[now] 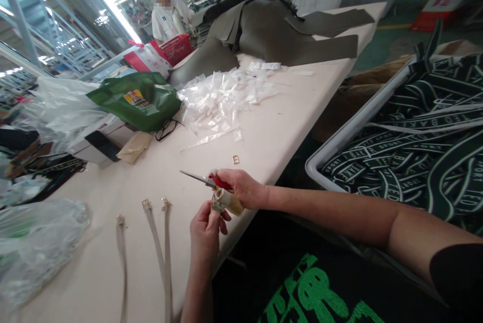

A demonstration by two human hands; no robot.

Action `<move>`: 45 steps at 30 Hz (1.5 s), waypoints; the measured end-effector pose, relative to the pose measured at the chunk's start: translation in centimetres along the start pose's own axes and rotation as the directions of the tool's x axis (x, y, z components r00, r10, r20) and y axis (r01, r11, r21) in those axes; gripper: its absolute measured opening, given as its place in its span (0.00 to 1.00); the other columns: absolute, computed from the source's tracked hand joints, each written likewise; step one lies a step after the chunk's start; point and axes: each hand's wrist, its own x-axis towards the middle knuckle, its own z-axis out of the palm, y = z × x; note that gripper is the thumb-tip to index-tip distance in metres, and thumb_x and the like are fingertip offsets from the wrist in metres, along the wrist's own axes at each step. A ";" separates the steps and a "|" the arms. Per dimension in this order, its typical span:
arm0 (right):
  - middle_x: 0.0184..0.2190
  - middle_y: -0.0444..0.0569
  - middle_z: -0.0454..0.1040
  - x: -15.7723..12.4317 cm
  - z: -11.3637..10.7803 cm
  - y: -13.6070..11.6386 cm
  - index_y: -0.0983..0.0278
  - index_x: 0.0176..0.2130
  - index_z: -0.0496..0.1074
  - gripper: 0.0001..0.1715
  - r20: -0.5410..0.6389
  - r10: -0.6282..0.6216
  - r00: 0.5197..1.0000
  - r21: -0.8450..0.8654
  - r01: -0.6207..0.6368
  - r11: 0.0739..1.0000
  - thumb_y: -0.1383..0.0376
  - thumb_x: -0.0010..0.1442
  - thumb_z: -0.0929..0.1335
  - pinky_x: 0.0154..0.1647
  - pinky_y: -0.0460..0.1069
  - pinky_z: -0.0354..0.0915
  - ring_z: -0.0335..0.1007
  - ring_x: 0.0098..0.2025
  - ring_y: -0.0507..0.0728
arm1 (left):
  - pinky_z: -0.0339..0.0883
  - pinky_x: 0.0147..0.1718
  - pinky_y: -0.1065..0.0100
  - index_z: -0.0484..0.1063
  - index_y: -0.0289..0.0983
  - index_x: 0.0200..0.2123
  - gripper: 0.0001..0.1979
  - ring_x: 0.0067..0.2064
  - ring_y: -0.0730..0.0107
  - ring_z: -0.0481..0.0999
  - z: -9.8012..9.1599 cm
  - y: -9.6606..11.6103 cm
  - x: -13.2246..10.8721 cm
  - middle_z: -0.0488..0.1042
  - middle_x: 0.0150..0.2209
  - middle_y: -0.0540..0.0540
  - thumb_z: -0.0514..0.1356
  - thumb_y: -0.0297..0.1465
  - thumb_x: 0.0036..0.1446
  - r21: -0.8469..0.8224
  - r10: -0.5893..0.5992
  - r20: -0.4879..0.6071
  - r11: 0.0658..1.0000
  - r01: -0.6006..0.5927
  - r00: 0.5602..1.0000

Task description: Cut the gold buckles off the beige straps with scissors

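Observation:
My right hand (245,187) is closed around the red handles of a pair of scissors (198,178), whose metal blades point left over the table. Just below the scissors is a small cream-coloured roll (229,201), partly hidden by my fingers. My left hand (207,227) pinches the near end of this roll; its exact kind is unclear. Beyond my hands a small gold buckle (236,159) lies on the table. Left of my left hand lie narrow beige straps with buckles: one strap (123,262) apart, two others (168,257) side by side.
A white bin (320,174) of dark green lettered straps stands at the right. On the table (294,96) lie a heap of clear plastic pieces (222,94), a green bag (139,101), glasses (168,129), a phone (101,144) and dark sheets (271,31). A person (162,23) is behind.

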 end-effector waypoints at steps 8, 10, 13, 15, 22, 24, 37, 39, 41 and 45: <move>0.27 0.41 0.69 -2.4 1.1 0.0 0.64 0.33 0.67 0.08 -0.218 0.190 0.957 0.158 -0.158 0.975 0.66 0.53 0.71 0.32 0.45 0.64 0.64 0.28 0.49 | 0.60 0.26 0.71 0.75 0.40 0.35 0.11 0.21 0.73 0.67 1.0 0.6 -1.9 0.72 0.23 0.53 0.54 0.37 0.62 0.498 0.209 -0.115 0.858 -0.126 0.971; 0.27 0.40 0.69 -2.7 1.0 -0.1 0.63 0.32 0.66 0.09 -0.244 0.228 0.943 0.168 -0.190 0.967 0.66 0.52 0.71 0.33 0.46 0.64 0.64 0.28 0.49 | 0.61 0.26 0.71 0.75 0.40 0.35 0.12 0.21 0.73 0.67 1.4 0.7 -2.5 0.72 0.24 0.53 0.54 0.38 0.63 0.458 0.186 -0.136 0.883 -0.105 0.973; 0.28 0.41 0.70 -3.5 0.7 -1.0 0.64 0.32 0.67 0.13 -0.086 0.229 0.970 0.286 -0.196 0.938 0.62 0.52 0.74 0.33 0.46 0.64 0.65 0.29 0.50 | 0.62 0.26 0.71 0.75 0.39 0.32 0.14 0.22 0.73 0.68 1.8 1.1 -3.1 0.73 0.24 0.52 0.56 0.42 0.63 0.304 0.104 -0.176 0.952 -0.046 0.979; 0.29 0.42 0.71 -4.0 0.5 -1.5 0.64 0.34 0.68 0.16 0.056 0.221 0.974 0.382 -0.225 0.896 0.59 0.53 0.75 0.34 0.47 0.64 0.66 0.30 0.50 | 0.62 0.25 0.73 0.75 0.39 0.33 0.15 0.24 0.73 0.69 1.8 1.0 -3.2 0.74 0.25 0.51 0.58 0.43 0.62 0.178 0.058 -0.197 0.984 -0.022 0.979; 0.30 0.43 0.71 -4.5 0.6 -0.6 0.65 0.36 0.72 0.15 -0.040 0.307 0.951 0.348 -0.275 0.896 0.59 0.54 0.75 0.32 0.46 0.62 0.65 0.30 0.50 | 0.53 0.17 0.80 0.74 0.37 0.41 0.18 0.20 0.83 0.65 1.1 -0.5 -3.7 0.73 0.29 0.52 0.64 0.46 0.58 -0.257 -0.124 -0.036 0.960 0.111 0.992; 0.31 0.45 0.73 -4.5 0.7 -0.6 0.66 0.36 0.72 0.16 0.024 0.260 0.965 0.352 -0.252 0.902 0.59 0.54 0.76 0.35 0.47 0.64 0.68 0.32 0.51 | 0.54 0.18 0.80 0.74 0.37 0.43 0.19 0.19 0.84 0.63 0.9 -0.9 -4.0 0.71 0.27 0.54 0.64 0.45 0.58 -0.292 -0.137 0.003 0.947 0.132 0.991; 0.27 0.44 0.72 -6.6 2.0 -2.9 0.66 0.35 0.67 0.27 0.191 0.386 0.902 0.594 -0.419 0.687 0.50 0.52 0.77 0.33 0.46 0.66 0.69 0.29 0.51 | 0.62 0.22 0.75 0.78 0.38 0.50 0.25 0.23 0.77 0.64 2.0 -1.1 -5.5 0.76 0.28 0.52 0.64 0.49 0.58 -0.024 -0.004 -0.270 1.000 -0.003 0.963; 0.27 0.44 0.72 -7.0 2.3 -2.8 0.66 0.36 0.67 0.26 0.187 0.377 0.907 0.648 -0.402 0.647 0.50 0.54 0.77 0.32 0.46 0.65 0.68 0.29 0.51 | 0.63 0.24 0.73 0.77 0.39 0.52 0.24 0.24 0.74 0.65 2.1 -1.0 -5.8 0.77 0.29 0.51 0.61 0.48 0.61 0.081 0.030 -0.260 0.997 -0.009 0.965; 0.27 0.44 0.71 -7.4 2.7 -2.7 0.66 0.37 0.68 0.26 0.167 0.389 0.906 0.686 -0.390 0.614 0.50 0.54 0.76 0.31 0.45 0.63 0.67 0.28 0.50 | 0.65 0.26 0.71 0.76 0.40 0.54 0.22 0.25 0.71 0.68 2.1 -1.0 -6.0 0.78 0.30 0.49 0.57 0.46 0.64 0.211 0.074 -0.245 0.977 -0.021 0.967; 0.27 0.42 0.69 -7.8 2.9 -3.1 0.65 0.37 0.66 0.25 0.116 0.410 0.905 0.720 -0.361 0.593 0.52 0.53 0.76 0.29 0.44 0.61 0.64 0.28 0.50 | 0.70 0.38 0.66 0.77 0.41 0.49 0.16 0.37 0.62 0.77 1.9 -1.0 -6.5 0.81 0.39 0.42 0.54 0.39 0.67 0.490 0.267 -0.194 0.860 -0.143 0.944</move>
